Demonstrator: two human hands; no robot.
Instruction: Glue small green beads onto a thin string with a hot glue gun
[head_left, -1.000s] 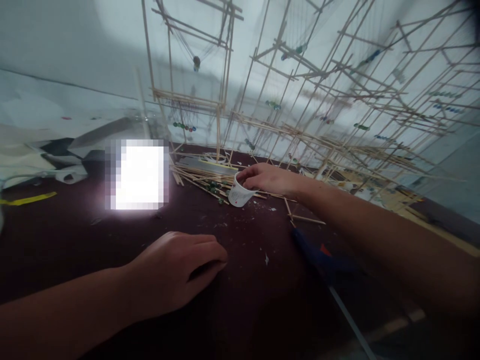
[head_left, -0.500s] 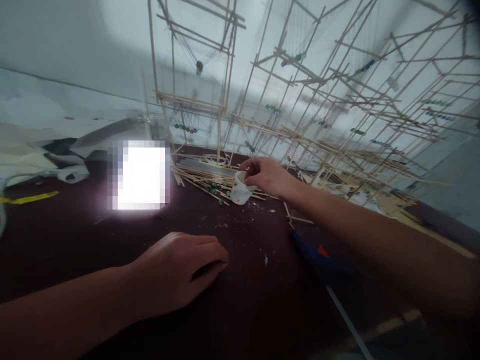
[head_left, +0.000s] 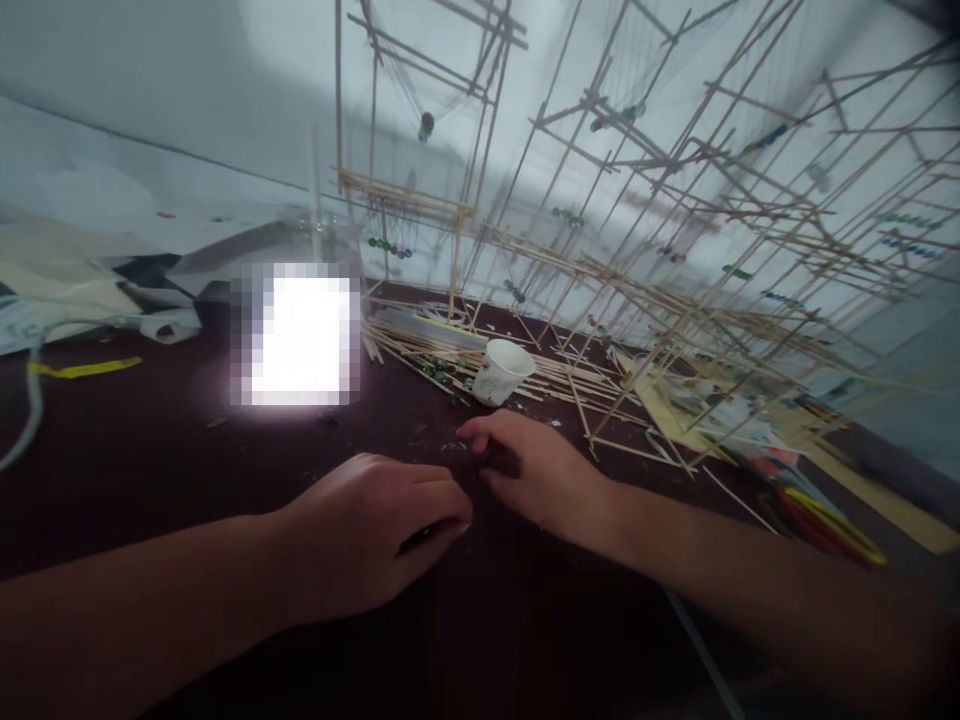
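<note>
Head view: paper cup [head_left: 501,372], upright, beside loose sticks [head_left: 420,352] and glass marbles [head_left: 442,372]; bead-hung stick frames [head_left: 465,210] behind.
Left hand [head_left: 386,525]: fingers curled, contents unclear. Right hand [head_left: 532,465]: half-curled, off the cup, grasp unclear. Glare-bright pixelated block [head_left: 300,335], left. Dark tabletop [head_left: 360,430], debris-flecked; pale wall [head_left: 172,90].

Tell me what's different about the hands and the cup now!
The right hand came out of the white cup and moved back towards the person, close to the left hand. I can't tell if it took anything. The left hand stayed curled, and the cup stayed by the thin sticks.
</note>
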